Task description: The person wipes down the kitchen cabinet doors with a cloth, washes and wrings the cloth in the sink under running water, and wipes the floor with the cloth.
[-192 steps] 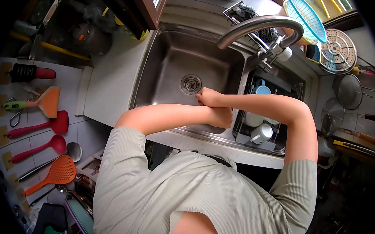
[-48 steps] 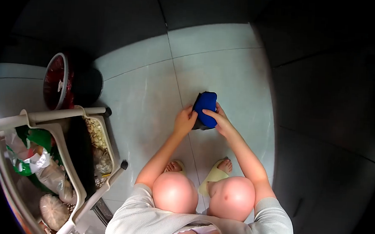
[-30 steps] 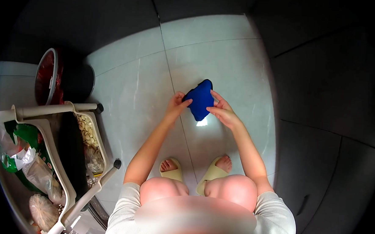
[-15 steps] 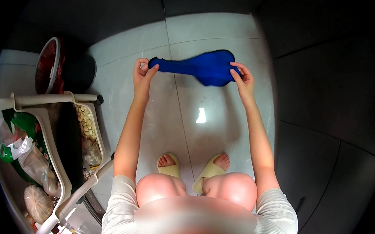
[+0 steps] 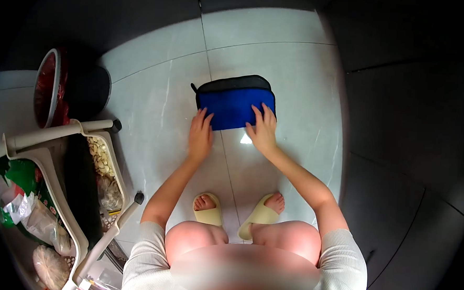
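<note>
A blue cloth with black edging (image 5: 228, 107) is spread on the tiled floor, its far part folded to show a dark grey side and a small black loop at the far left corner. My left hand (image 5: 201, 135) rests with spread fingertips at the cloth's near left corner. The fingers of my right hand (image 5: 263, 128) are apart too, and they touch the blue surface near its right edge. Neither hand grips the cloth.
A bin with a red liner (image 5: 47, 89) lies at the left beside a dark round container (image 5: 90, 90). Nearer, a beige rack (image 5: 59, 136) holds baskets of bagged food. My feet in yellow slippers (image 5: 208, 214) are below the cloth. Dark cabinets (image 5: 401, 127) stand right.
The cloth, held stretched between both hands half a second ago, now lies opened out on the floor. Both hands have let go of its ends and come closer together.
</note>
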`<state>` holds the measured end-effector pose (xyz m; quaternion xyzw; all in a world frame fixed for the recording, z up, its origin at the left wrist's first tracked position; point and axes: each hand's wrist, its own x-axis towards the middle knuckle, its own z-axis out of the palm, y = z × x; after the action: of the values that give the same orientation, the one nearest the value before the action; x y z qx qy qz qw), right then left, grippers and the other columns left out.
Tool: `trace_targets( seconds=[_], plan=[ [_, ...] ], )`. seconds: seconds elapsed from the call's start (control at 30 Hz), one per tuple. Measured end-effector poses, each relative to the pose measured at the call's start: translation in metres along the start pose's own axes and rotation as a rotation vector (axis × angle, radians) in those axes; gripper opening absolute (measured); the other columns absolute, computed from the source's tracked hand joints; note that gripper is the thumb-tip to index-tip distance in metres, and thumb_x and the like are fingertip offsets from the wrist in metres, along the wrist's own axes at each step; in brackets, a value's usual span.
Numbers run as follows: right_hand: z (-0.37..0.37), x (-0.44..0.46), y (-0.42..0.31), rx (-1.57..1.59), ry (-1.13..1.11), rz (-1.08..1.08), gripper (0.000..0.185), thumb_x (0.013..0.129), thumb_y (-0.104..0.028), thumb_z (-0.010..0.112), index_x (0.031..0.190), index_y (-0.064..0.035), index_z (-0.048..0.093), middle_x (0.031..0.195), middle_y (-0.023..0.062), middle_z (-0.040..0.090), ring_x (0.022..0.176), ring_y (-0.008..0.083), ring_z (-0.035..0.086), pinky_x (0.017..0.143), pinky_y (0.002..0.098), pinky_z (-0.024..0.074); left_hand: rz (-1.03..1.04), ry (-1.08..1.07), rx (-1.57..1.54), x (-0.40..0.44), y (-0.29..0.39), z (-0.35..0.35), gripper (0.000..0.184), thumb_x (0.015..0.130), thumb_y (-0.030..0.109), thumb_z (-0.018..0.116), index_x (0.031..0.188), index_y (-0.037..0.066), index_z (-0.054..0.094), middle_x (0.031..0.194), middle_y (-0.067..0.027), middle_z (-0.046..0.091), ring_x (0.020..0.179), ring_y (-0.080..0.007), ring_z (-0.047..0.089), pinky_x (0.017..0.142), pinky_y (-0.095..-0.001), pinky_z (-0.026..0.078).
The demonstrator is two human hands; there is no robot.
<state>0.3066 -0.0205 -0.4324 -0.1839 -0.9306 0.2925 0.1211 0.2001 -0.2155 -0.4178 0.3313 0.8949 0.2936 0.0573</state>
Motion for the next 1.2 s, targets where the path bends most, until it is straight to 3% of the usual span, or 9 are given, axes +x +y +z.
trace_targets(
  seconds=[0.13,0.23,0.47,0.63,0.83,0.93,1.03,1.13,1.2],
  plan=[
    [0.04,0.046,0.001,-0.178,0.02,0.114,0.067,0.086,-0.036,0.054,0.142,-0.011,0.028,0.144,0.0265,0.018,0.13,0.0508,0.015,0.104,0.061,0.0081,0.263,-0.109,0.157,0.045,-0.005,0.028,0.053,0.082,0.011,0.053,0.133,0.009,0.041,0.143,-0.0103,0.033,0.133,-0.0327,0.027,0.107,-0.0515,0.022],
    [0.056,0.063,0.001,-0.246,-0.04,0.157,0.069,0.087,-0.045,0.049,0.145,-0.0168,0.023,0.147,0.0265,0.013,0.131,0.0547,0.005,0.101,0.0676,0.0019,0.312,-0.184,0.321,0.066,-0.016,0.047,0.062,0.083,0.019,0.054,0.14,0.011,0.032,0.147,-0.0097,0.026,0.136,-0.0334,0.02,0.108,-0.055,0.015],
    [0.095,0.124,-0.022,-0.39,-0.026,-0.057,0.074,0.082,-0.054,0.051,0.143,-0.0208,0.028,0.147,0.0233,0.016,0.132,0.0538,0.009,0.099,0.0703,0.0041,0.301,-0.12,0.334,0.11,-0.075,0.025,0.062,0.079,0.021,0.054,0.138,0.012,0.037,0.146,-0.0054,0.031,0.135,-0.0306,0.024,0.108,-0.0556,0.016],
    [0.142,0.165,-0.079,-0.32,-0.072,-0.124,0.069,0.086,-0.05,0.047,0.143,-0.0154,0.028,0.148,0.0192,0.018,0.135,0.0463,0.009,0.104,0.0641,0.0047,0.096,-0.033,0.393,0.112,-0.127,-0.009,0.057,0.086,0.02,0.044,0.141,0.012,0.031,0.148,-0.0057,0.027,0.137,-0.0298,0.02,0.108,-0.0559,0.012],
    [0.119,0.059,-0.091,-0.152,-0.419,-0.426,0.062,0.085,-0.034,0.051,0.137,-0.0059,0.036,0.146,0.0198,0.024,0.136,0.0416,0.015,0.108,0.0564,0.0111,-0.243,-0.114,0.385,-0.021,-0.073,0.006,0.062,0.082,0.022,0.048,0.139,0.005,0.032,0.147,-0.0106,0.027,0.137,-0.0344,0.019,0.107,-0.06,0.009],
    [0.114,0.013,-0.101,-0.125,-0.578,-0.589,0.062,0.082,-0.035,0.054,0.136,-0.0088,0.039,0.147,0.0148,0.026,0.137,0.0351,0.017,0.11,0.0514,0.0112,-0.362,-0.207,0.412,-0.099,-0.051,0.011,0.064,0.082,0.023,0.047,0.138,-0.002,0.031,0.147,-0.0155,0.025,0.137,-0.0369,0.017,0.107,-0.0615,0.006],
    [0.137,0.028,-0.133,-0.085,-0.709,-0.77,0.063,0.081,-0.037,0.056,0.136,-0.0116,0.041,0.147,0.0106,0.027,0.138,0.0309,0.018,0.111,0.0486,0.0101,-0.541,-0.082,0.381,-0.119,-0.054,0.005,0.065,0.082,0.023,0.047,0.137,-0.006,0.028,0.147,-0.0187,0.024,0.137,-0.0383,0.015,0.107,-0.0617,0.006],
    [0.191,0.053,-0.175,0.034,-0.651,-0.912,0.062,0.08,-0.039,0.057,0.135,-0.015,0.042,0.147,0.0067,0.029,0.138,0.0282,0.018,0.112,0.0475,0.0094,-0.737,-0.001,0.497,-0.11,-0.088,-0.014,0.063,0.086,0.024,0.041,0.137,-0.009,0.025,0.148,-0.0199,0.018,0.138,-0.0384,0.011,0.109,-0.0567,0.004],
    [0.231,0.102,-0.216,0.01,-0.589,-1.021,0.061,0.08,-0.04,0.056,0.135,-0.0169,0.042,0.146,0.0048,0.031,0.138,0.0278,0.02,0.112,0.0479,0.0114,-0.722,0.12,0.533,-0.077,-0.141,-0.043,0.059,0.09,0.02,0.037,0.139,-0.007,0.022,0.149,-0.0186,0.016,0.139,-0.0362,0.012,0.11,-0.0528,0.006]
  ],
)
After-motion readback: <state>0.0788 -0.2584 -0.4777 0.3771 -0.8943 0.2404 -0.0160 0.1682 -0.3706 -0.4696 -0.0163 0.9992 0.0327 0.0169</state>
